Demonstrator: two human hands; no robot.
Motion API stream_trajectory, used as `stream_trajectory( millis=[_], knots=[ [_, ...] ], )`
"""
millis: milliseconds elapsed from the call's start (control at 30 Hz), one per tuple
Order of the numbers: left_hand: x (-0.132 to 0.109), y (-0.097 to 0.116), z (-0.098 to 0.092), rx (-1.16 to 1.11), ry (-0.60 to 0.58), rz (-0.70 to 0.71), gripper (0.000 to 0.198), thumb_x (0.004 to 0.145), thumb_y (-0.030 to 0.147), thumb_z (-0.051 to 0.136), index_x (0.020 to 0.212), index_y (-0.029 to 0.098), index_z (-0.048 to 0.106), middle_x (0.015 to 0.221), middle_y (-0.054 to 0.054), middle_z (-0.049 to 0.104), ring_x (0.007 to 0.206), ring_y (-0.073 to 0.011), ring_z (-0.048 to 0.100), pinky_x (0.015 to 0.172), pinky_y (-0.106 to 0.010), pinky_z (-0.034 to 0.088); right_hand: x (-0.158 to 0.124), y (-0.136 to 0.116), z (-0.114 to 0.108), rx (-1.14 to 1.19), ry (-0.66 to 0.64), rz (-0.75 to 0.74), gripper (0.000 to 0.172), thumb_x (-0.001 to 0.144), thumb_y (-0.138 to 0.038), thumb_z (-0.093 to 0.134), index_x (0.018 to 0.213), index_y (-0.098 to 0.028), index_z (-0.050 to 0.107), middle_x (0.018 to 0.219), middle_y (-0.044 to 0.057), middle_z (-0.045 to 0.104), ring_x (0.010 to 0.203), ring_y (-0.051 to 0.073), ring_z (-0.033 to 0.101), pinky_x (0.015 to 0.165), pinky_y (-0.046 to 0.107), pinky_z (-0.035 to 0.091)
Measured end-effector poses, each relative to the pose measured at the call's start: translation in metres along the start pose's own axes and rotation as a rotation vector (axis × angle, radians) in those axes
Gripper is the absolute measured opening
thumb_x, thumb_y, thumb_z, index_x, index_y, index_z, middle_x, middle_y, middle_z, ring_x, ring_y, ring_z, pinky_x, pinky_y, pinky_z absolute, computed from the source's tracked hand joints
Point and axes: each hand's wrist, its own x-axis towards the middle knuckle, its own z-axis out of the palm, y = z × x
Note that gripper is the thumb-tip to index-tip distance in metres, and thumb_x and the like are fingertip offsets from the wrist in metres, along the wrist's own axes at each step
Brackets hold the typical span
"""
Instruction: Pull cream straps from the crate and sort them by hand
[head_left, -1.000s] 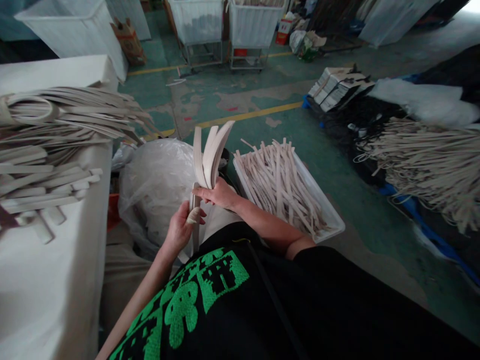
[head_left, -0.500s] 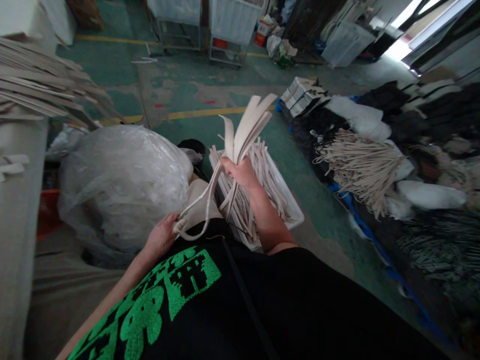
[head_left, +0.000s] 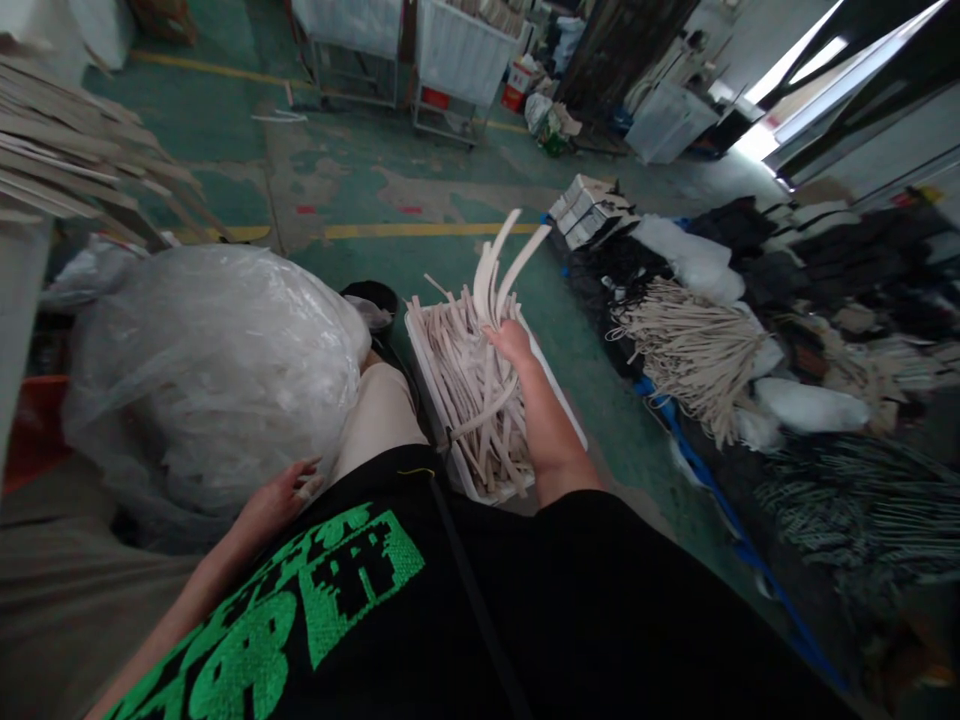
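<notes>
My right hand [head_left: 513, 342] is closed around a small bundle of cream fabric straps [head_left: 489, 283]. Their upper ends fan out above the fist, and one longer strap curves down below it. Under this hand stands a white plastic bin [head_left: 429, 372], filled with many loose straps [head_left: 459, 365] of the same kind. My left hand [head_left: 289, 490] is by my left thigh, its fingers apart and nothing visible in them. It lies near the edge of a big clear plastic bag [head_left: 225, 350] with pale contents that I cannot make out.
Long cream strips [head_left: 82, 150] overhang a surface at the upper left. On the right, a pallet edged in blue [head_left: 697, 470] carries a pile of thin cream cords [head_left: 686, 345], white bags and dark bundles. Wheeled white carts [head_left: 461, 55] stand at the back on the green floor.
My right hand has lowered the straps toward the bin. My left hand has let go of the strap ends and drawn back down to the left, its fingers now apart.
</notes>
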Motion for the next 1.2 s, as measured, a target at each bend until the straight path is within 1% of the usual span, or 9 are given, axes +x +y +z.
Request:
stream_trajectory(
  millis=[233, 467, 567, 700, 800, 867, 967, 1067, 1200],
  knots=[
    [0.001, -0.005, 0.003, 0.023, -0.020, -0.027, 0.057, 0.084, 0.051, 0.046, 0.129, 0.021, 0.064, 0.121, -0.014, 0.076, 0.102, -0.0300, 0.075, 0.086, -0.036, 0.055, -0.005, 0.017, 0.016, -0.066, -0.116, -0.043, 0.036, 0.101, -0.041, 0.055, 0.122, -0.016, 0.071, 0.118, 0.015, 0.075, 0.116, 0.026, 0.066, 0.091, 0.027, 0.047],
    [0.001, -0.005, 0.002, -0.042, 0.063, 0.017, 0.042, 0.077, 0.050, 0.058, 0.111, 0.028, 0.070, 0.101, -0.008, 0.081, 0.084, -0.0308, 0.077, 0.073, -0.036, 0.055, -0.031, 0.044, 0.027, -0.080, -0.209, -0.045, 0.031, 0.101, -0.038, 0.056, 0.116, -0.016, 0.072, 0.112, 0.013, 0.076, 0.111, 0.024, 0.067, 0.086, 0.025, 0.044],
    [0.002, -0.004, 0.003, -0.087, 0.062, 0.030, 0.035, 0.075, 0.047, 0.061, 0.104, 0.029, 0.070, 0.090, -0.004, 0.081, 0.085, -0.0314, 0.077, 0.073, -0.036, 0.055, -0.038, 0.047, 0.033, -0.067, -0.223, -0.025, 0.032, 0.101, -0.040, 0.055, 0.116, -0.017, 0.072, 0.113, 0.013, 0.076, 0.111, 0.023, 0.067, 0.085, 0.025, 0.044],
    [0.000, 0.000, 0.001, -0.087, 0.026, -0.007, 0.039, 0.074, 0.045, 0.060, 0.107, 0.026, 0.069, 0.100, -0.009, 0.081, 0.092, -0.0338, 0.076, 0.078, -0.038, 0.055, -0.037, 0.045, 0.043, -0.026, -0.221, 0.021, 0.030, 0.099, -0.038, 0.059, 0.116, -0.018, 0.072, 0.118, 0.013, 0.075, 0.112, 0.023, 0.066, 0.085, 0.025, 0.043],
    [-0.001, -0.001, -0.001, -0.063, 0.037, -0.010, 0.040, 0.074, 0.045, 0.060, 0.108, 0.026, 0.068, 0.105, -0.010, 0.080, 0.088, -0.0327, 0.076, 0.075, -0.036, 0.055, -0.034, 0.044, 0.050, 0.029, -0.216, 0.067, 0.027, 0.097, -0.035, 0.061, 0.114, -0.019, 0.074, 0.110, 0.010, 0.077, 0.109, 0.022, 0.067, 0.084, 0.024, 0.044],
    [-0.001, -0.004, 0.000, -0.054, 0.047, 0.002, 0.039, 0.075, 0.045, 0.059, 0.108, 0.025, 0.068, 0.105, -0.010, 0.080, 0.087, -0.0321, 0.076, 0.074, -0.036, 0.055, -0.033, 0.045, 0.052, 0.072, -0.183, 0.111, 0.029, 0.098, -0.034, 0.059, 0.121, -0.021, 0.072, 0.107, 0.008, 0.078, 0.108, 0.021, 0.067, 0.083, 0.024, 0.044],
    [0.002, -0.012, 0.002, -0.036, 0.037, 0.022, 0.042, 0.078, 0.047, 0.056, 0.112, 0.026, 0.067, 0.107, -0.010, 0.080, 0.091, -0.0320, 0.076, 0.077, -0.037, 0.056, -0.033, 0.050, 0.048, 0.137, -0.109, 0.203, 0.034, 0.101, -0.033, 0.051, 0.124, -0.017, 0.070, 0.105, 0.009, 0.078, 0.105, 0.020, 0.068, 0.081, 0.024, 0.045],
    [0.006, -0.018, 0.003, 0.011, -0.028, 0.009, 0.052, 0.081, 0.048, 0.051, 0.124, 0.021, 0.064, 0.115, -0.013, 0.078, 0.099, -0.0310, 0.075, 0.085, -0.038, 0.056, -0.033, 0.060, 0.038, 0.206, -0.065, 0.298, 0.040, 0.104, -0.034, 0.044, 0.120, -0.009, 0.071, 0.100, 0.011, 0.077, 0.096, 0.019, 0.069, 0.077, 0.023, 0.046],
    [0.007, -0.014, 0.002, 0.087, -0.140, -0.021, 0.063, 0.089, 0.047, 0.038, 0.138, 0.013, 0.056, 0.129, -0.017, 0.072, 0.109, -0.0292, 0.073, 0.095, -0.038, 0.053, -0.036, 0.070, 0.029, 0.297, -0.098, 0.400, 0.039, 0.106, -0.034, 0.046, 0.117, -0.004, 0.068, 0.097, 0.012, 0.075, 0.087, 0.016, 0.069, 0.077, 0.026, 0.051]
  ],
)
